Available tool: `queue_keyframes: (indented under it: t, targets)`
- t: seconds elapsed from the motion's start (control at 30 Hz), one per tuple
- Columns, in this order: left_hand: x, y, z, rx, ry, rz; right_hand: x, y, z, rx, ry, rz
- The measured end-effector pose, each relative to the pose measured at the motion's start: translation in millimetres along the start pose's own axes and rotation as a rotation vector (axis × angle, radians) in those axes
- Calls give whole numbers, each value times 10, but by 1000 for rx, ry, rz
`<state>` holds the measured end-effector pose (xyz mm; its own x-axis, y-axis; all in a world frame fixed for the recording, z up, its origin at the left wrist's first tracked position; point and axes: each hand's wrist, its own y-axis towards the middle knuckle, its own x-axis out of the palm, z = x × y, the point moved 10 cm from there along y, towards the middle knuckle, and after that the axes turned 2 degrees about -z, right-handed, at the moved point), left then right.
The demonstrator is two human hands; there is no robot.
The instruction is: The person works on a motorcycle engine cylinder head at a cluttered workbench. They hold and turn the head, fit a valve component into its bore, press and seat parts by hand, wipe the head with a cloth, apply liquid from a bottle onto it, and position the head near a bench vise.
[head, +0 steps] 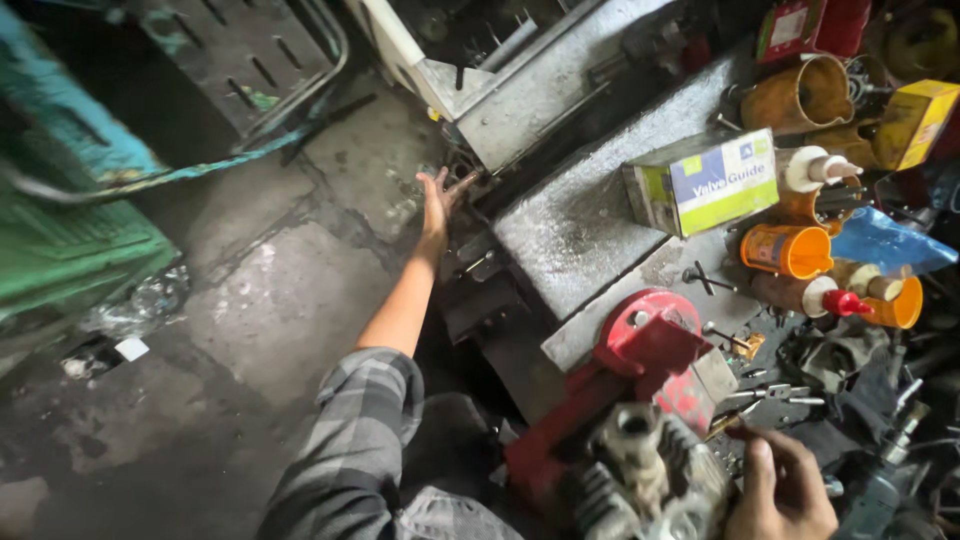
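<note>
Left hand (437,196) — fingers spread, released — reaches toward dark metal parts (465,180) at frame centre-top. Right hand (782,487), lower right, fingers curled against a finned engine cylinder (640,470) beside the red vise (645,345).

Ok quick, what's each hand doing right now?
Left hand: open, fingers spread, reaching to small metal parts beside the workbench.
Right hand: fingers curled, resting by the finned engine cylinder head; grip unclear.

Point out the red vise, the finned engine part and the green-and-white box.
red vise (648,340), head view, on its top jaw block.
finned engine part (640,470), head view, on its fins.
green-and-white box (705,182), head view, on its front face.
</note>
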<state>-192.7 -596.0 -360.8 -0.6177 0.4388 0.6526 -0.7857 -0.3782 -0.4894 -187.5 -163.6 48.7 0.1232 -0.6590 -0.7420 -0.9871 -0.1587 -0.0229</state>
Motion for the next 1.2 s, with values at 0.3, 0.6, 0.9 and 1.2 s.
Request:
queue_keyframes:
  t: [0.3,0.6,0.9,1.2]
  targets:
    - [386,-1739,1041,358,243,-63,52,46,-5,-129,711,2]
    - [1766,-3495,1632,747,862,-330,787,-924,1279,37,433,-262]
    - [3388,-4417,1038,1092,1591,-1270,1214,-968,1327,105,758,-512]
    - [3762,-4492,692,1087,1648,-1661,1203,-876,851,53,845,-491]
